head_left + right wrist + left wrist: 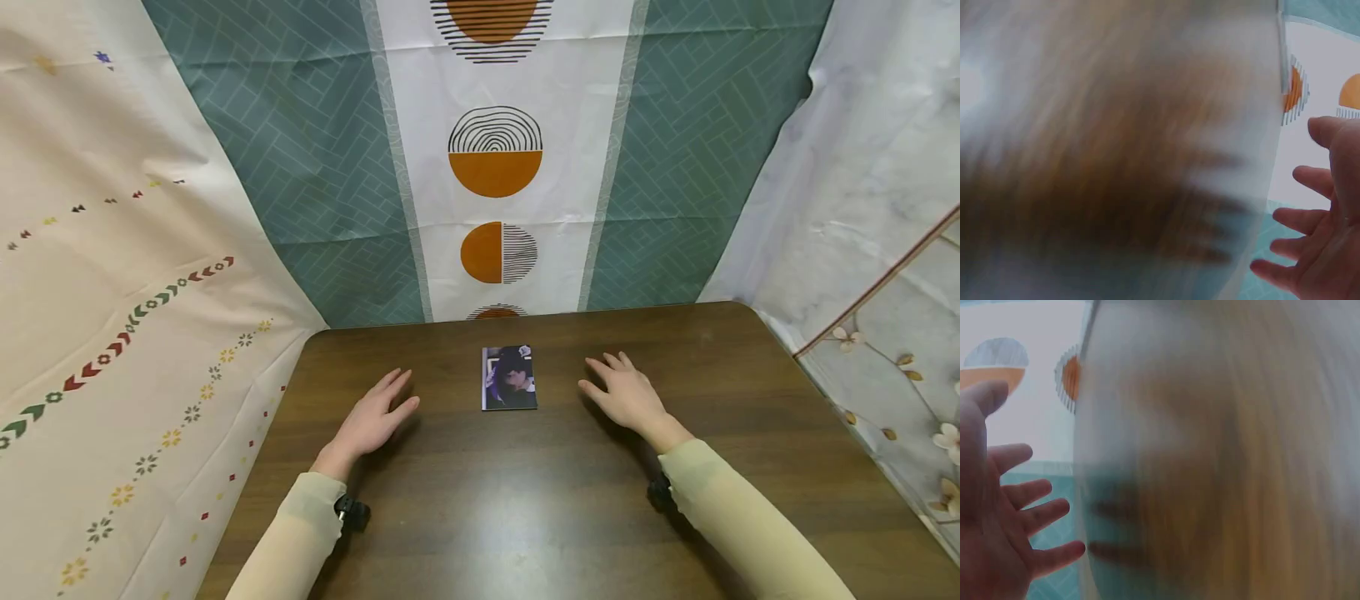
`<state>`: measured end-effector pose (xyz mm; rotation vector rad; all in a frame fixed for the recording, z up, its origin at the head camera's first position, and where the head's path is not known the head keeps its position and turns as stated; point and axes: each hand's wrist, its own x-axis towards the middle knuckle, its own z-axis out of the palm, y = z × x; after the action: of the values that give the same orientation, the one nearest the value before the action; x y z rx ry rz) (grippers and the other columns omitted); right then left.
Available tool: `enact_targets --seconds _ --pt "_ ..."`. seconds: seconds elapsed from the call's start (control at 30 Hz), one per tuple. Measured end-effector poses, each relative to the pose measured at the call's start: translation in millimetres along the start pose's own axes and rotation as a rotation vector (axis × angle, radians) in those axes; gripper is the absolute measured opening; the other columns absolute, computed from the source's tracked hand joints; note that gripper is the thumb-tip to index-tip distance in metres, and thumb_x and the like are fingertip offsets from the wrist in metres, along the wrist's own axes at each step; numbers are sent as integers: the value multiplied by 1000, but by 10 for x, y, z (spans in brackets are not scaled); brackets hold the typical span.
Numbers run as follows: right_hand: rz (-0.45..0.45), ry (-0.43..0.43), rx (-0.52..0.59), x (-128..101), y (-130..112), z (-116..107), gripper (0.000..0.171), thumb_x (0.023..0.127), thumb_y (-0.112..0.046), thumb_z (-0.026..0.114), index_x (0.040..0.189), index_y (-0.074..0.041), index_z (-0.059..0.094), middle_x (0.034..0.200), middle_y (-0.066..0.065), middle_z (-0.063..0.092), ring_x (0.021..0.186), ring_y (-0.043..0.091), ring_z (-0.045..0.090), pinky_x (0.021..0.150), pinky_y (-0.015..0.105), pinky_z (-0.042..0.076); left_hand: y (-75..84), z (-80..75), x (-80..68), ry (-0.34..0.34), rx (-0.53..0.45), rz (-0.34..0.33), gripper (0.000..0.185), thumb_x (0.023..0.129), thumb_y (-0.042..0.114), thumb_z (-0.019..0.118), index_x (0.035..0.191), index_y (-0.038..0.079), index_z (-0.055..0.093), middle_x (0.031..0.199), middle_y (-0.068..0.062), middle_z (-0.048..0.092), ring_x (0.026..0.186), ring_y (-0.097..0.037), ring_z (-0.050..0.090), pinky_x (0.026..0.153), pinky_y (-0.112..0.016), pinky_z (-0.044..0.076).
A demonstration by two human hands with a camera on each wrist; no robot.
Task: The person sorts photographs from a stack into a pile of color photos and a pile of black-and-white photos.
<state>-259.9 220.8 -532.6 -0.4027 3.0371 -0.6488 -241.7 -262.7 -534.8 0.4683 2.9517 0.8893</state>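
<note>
A small photo card (509,377) with a dark-haired figure lies flat on the dark wooden table (525,500), near its far edge. My left hand (375,417) rests palm down on the table to the card's left, fingers straight. To the card's right my right hand (626,392) rests the same way. Neither hand touches the card. In the left wrist view the left hand (1004,525) shows spread fingers; the rest is blur. The right wrist view shows the right hand (1322,237) spread too, beside a blurred brown mass.
Patterned cloths hang behind and beside the table: a teal and white one with orange circles (495,167) at the back, a cream one (112,292) at the left, a pale floral one (885,250) at the right. Small black wrist cameras (351,510) sit under both sleeves.
</note>
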Motion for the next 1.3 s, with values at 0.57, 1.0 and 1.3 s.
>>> enact_targets --seconds 0.57,1.0,1.3 --pt "138 78 532 296 -637 357 52 104 -25 68 148 1 61 141 22 66 130 40 62 109 55 47 719 533 429 249 -338 -209 36 100 19 69 129 -3 74 109 -13 73 105 -31 67 95 -49 53" --pt "154 220 459 316 -919 634 50 98 -26 75 139 3 69 135 26 67 127 46 59 109 58 44 1068 855 630 284 -478 -303 38 92 16 76 124 -4 77 93 -5 69 90 -21 61 78 -32 49" --pt "215 220 406 226 -950 714 51 98 -27 76 142 -2 69 141 24 59 129 45 51 106 58 41 1105 971 629 272 -428 -326 42 92 16 80 128 -4 75 83 -1 65 82 -17 59 74 -31 48"
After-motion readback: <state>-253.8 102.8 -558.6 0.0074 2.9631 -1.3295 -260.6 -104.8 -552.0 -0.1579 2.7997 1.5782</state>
